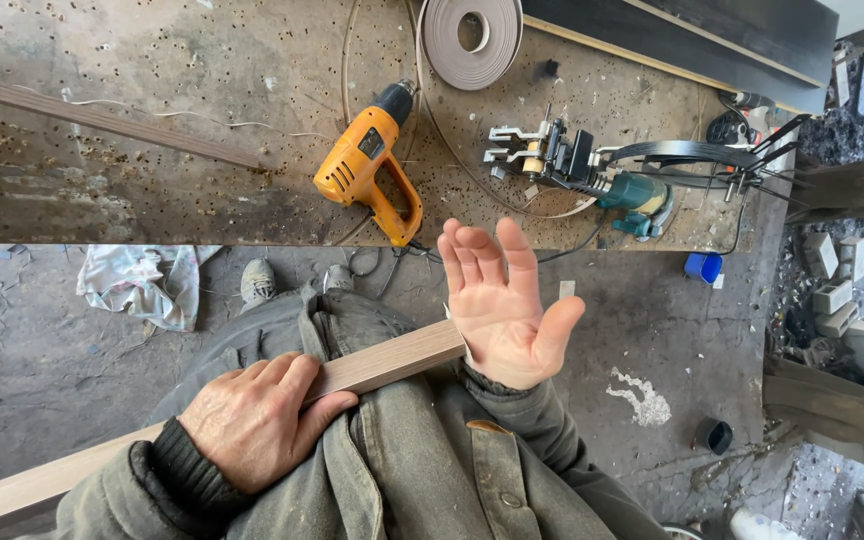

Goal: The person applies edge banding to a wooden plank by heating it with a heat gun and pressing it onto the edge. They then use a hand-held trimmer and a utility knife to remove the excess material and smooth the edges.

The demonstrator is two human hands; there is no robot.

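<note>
Hands: I count two, left hand (pixel 249 420) and right hand (pixel 500 305)
Wood board (pixel 382 365): one
Heat gun (pixel 367 170): one
Tape roll (pixel 472 35): one

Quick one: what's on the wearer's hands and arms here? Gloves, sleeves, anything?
No gloves: the left hand and right hand are bare, with no rings or watch showing. Both arms wear a worn grey-green work jacket with dark ribbed knit cuffs and grubby, creased fabric.
</note>
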